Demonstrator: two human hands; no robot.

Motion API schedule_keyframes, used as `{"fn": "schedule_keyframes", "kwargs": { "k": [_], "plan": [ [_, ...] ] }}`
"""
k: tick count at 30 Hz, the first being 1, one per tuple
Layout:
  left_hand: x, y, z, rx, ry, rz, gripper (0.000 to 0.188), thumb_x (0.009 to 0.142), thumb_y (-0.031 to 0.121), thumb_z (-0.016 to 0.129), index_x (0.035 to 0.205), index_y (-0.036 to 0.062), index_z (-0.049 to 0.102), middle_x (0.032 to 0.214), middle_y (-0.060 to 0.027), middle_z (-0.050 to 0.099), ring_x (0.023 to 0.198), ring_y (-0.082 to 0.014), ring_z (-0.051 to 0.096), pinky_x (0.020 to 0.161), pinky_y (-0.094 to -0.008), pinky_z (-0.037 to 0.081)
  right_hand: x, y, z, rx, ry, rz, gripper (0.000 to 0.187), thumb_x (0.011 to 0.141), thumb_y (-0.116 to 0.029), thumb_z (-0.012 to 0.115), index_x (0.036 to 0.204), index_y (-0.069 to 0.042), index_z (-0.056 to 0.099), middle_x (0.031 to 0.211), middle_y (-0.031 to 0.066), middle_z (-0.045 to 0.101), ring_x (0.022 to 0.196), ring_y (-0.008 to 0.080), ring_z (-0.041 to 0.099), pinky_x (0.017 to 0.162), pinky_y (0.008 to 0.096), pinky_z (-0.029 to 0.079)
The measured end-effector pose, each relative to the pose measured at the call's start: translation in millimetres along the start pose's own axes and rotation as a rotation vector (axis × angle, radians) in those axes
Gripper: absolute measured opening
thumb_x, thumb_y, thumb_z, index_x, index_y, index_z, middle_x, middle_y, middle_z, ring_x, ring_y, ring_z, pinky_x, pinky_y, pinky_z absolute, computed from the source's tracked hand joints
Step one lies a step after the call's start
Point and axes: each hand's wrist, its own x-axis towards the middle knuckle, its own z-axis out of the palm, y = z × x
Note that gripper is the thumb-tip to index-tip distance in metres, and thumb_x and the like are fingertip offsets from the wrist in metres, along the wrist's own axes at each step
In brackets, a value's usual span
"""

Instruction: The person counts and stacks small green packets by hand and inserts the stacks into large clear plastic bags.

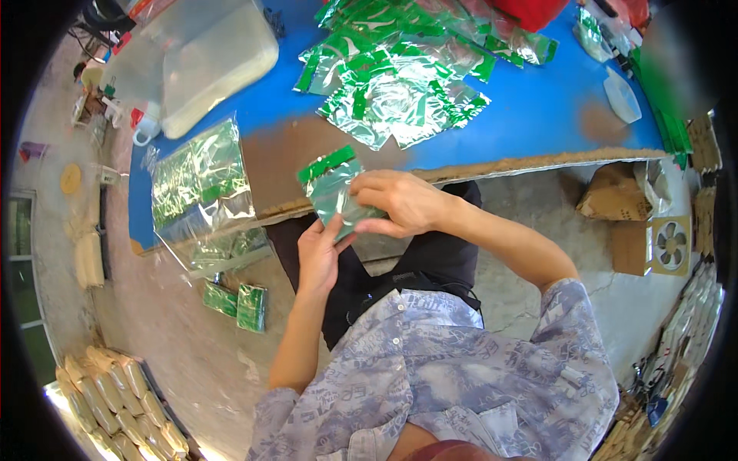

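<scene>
Head view: just off-centre at eleven o'clock, the packet (330, 187) is pinched low in the closed fingers of the left hand (316, 260), apparently steadying it for the right hand (407, 202), whose curled fingers touch its three-o'clock side, grip unclear.

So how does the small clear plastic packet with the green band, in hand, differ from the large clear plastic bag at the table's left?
The green-banded packet is much smaller than the clear bag. The left hand holds the packet up, while the bag lies partly on the blue table and overhangs its front edge. Both are shiny, see-through plastic with green showing.
</scene>
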Motion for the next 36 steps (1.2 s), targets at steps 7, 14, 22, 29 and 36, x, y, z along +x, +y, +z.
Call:
{"fn": "schedule_keyframes", "kwargs": {
  "k": [7,14,22,29,36],
  "plan": [
    [3,-8,-3,-0.150,0.128,0.096,0.027,0.093,0.008,0.067,0.119,0.0045,0.061,0.116,-0.0052,0.067,0.104,-0.0149,0.065,0.093,-0.0355,0.053,13,41,-5,-0.724,0.184,0.515,0.048,0.094,-0.038,0.059,0.128,-0.004,0.059,0.124,0.0256,0.056,0.125,0.0458,0.045,0.104,0.0650,0.032],
    [7,-22,13,-0.231,0.066,-0.018,0.032,0.095,0.014,0.067,0.124,0.0060,0.058,0.121,-0.0048,0.065,0.110,-0.0161,0.063,0.096,-0.0365,0.051,-4,4,-2,-0.280,-0.116,0.312,0.043,0.088,-0.029,0.067,0.124,-0.006,0.061,0.110,0.0175,0.056,0.110,0.0352,0.051,0.097,0.0503,0.041],
    [5,-12,10,-0.185,0.034,-0.005,0.033,0.095,0.015,0.067,0.125,0.0042,0.058,0.120,-0.0070,0.065,0.107,-0.0173,0.064,0.095,-0.0365,0.051,-23,-12,-2,-0.440,0.198,0.355,0.028,0.092,-0.026,0.065,0.109,-0.003,0.062,0.118,0.0205,0.056,0.108,0.0399,0.055,0.090,0.0521,0.042],
    [7,-15,0,-0.089,-0.002,0.055,0.039,0.092,0.007,0.068,0.128,-0.0036,0.056,0.125,-0.0113,0.064,0.111,-0.0201,0.063,0.097,-0.0363,0.050,33,46,-2,-0.257,0.261,0.369,0.024,0.089,-0.018,0.068,0.103,0.001,0.062,0.110,0.0187,0.064,0.102,0.0375,0.058,0.091,0.0454,0.047],
    [-18,-18,-32,-0.178,0.106,0.205,0.047,0.087,0.004,0.071,0.131,-0.0025,0.053,0.125,-0.0106,0.064,0.113,-0.0214,0.062,0.101,-0.0374,0.048,-1,16,0,-0.202,-0.023,0.037,0.047,0.078,-0.021,0.078,0.118,-0.005,0.062,0.113,0.0133,0.064,0.108,0.0358,0.059,0.095,0.0445,0.048]
  ]
}}
